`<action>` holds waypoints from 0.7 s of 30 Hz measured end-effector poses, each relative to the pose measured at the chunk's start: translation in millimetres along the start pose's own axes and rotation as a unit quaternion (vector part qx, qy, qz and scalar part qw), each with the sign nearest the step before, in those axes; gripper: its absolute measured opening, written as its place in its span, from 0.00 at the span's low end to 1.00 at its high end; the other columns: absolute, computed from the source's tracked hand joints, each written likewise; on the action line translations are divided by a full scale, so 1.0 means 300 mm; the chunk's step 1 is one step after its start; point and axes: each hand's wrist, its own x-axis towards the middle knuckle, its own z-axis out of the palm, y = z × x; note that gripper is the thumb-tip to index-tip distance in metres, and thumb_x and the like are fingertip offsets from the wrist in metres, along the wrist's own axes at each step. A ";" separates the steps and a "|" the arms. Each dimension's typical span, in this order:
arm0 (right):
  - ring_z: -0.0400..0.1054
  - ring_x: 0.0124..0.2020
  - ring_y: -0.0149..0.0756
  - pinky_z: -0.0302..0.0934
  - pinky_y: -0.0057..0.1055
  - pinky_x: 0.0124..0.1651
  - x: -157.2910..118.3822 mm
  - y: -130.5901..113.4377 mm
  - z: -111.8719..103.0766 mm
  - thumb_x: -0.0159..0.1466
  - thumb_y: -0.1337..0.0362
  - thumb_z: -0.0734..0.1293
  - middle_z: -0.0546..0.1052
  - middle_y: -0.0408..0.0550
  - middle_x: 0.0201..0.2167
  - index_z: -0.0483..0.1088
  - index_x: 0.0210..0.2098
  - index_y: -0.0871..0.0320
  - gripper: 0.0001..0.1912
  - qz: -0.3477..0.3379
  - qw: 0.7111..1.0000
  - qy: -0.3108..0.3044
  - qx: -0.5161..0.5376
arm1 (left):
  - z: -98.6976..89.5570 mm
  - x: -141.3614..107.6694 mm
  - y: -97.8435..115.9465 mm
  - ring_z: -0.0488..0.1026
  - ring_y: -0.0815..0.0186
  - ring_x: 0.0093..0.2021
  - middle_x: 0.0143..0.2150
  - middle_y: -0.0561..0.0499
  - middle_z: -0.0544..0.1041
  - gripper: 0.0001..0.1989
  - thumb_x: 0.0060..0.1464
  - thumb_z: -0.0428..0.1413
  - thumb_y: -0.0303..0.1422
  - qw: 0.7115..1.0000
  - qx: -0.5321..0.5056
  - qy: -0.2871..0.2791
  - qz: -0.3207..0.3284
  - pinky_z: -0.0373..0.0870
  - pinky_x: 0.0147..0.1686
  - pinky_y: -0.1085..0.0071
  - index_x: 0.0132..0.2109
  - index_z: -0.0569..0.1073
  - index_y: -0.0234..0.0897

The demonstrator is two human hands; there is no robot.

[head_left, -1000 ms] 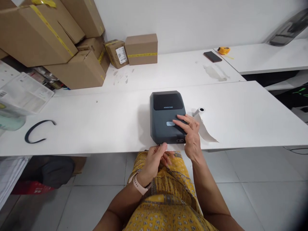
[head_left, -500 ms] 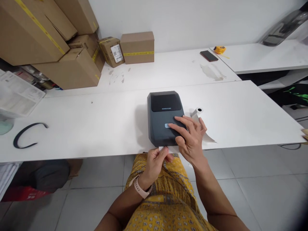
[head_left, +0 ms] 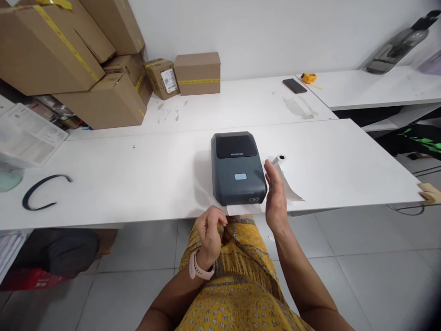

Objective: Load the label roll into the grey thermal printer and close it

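Printer (head_left: 237, 170) located on the front table (head_left: 165, 184), near the person's edge. Paper (head_left: 243, 209) protrudes from beneath the printer's near side. Roll (head_left: 281, 157) lies right of the printer, its strip (head_left: 289, 184) extending toward that edge. Headband (head_left: 34, 193) at far left. Behind, left to right: box stack (head_left: 103, 99), two boxes (head_left: 197, 73), phone (head_left: 294, 85), tape measure (head_left: 309, 77), bottle (head_left: 392, 53).

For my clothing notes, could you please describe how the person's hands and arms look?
The left hand has a pale pink band with small holes at the wrist. The right hand and its wrist show nothing worn. No gloves, and no sleeves on the visible forearms.
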 end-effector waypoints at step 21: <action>0.53 0.78 0.46 0.50 0.54 0.78 -0.066 0.014 0.043 0.74 0.37 0.49 0.60 0.46 0.77 0.55 0.76 0.43 0.37 0.077 0.996 0.044 -0.026 | 0.023 0.119 -0.076 0.47 0.57 0.81 0.80 0.50 0.53 0.33 0.72 0.45 0.51 0.991 0.026 -0.045 0.121 0.46 0.79 0.59 0.77 0.57 0.46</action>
